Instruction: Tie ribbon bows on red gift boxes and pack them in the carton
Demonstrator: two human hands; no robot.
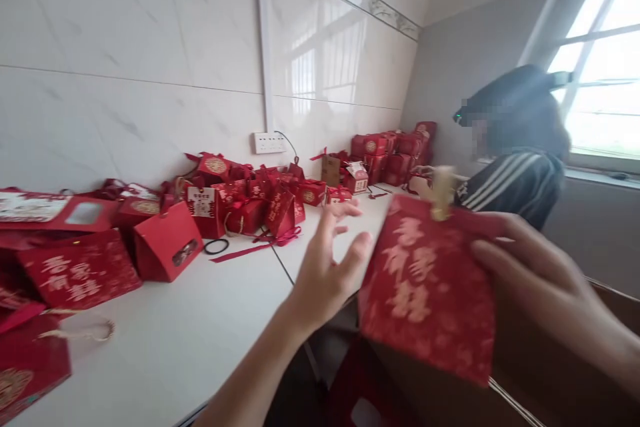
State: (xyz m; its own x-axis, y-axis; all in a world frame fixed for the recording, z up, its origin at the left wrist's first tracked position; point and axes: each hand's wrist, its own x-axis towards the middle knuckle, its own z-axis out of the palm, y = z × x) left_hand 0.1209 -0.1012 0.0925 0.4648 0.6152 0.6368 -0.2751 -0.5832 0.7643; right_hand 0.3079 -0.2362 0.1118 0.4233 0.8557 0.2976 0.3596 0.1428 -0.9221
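Note:
My right hand (530, 273) grips the upper right edge of a red box (425, 287) with gold characters on its front and a blurred gold-coloured piece at its top. The box is held upright, tilted a little, in front of an open brown carton. Just left of it, my left hand (333, 260) has its fingers apart and curved, with nothing in them, over the edge of the white table (200, 340).
Many red boxes (167, 240) with ribbons line the wall side, with more stacked (400, 153) at the far corner. A black ring (216, 247) lies on the table. Another person (515, 147) in a striped sleeve is at the far right. The brown carton (530, 360) stands below.

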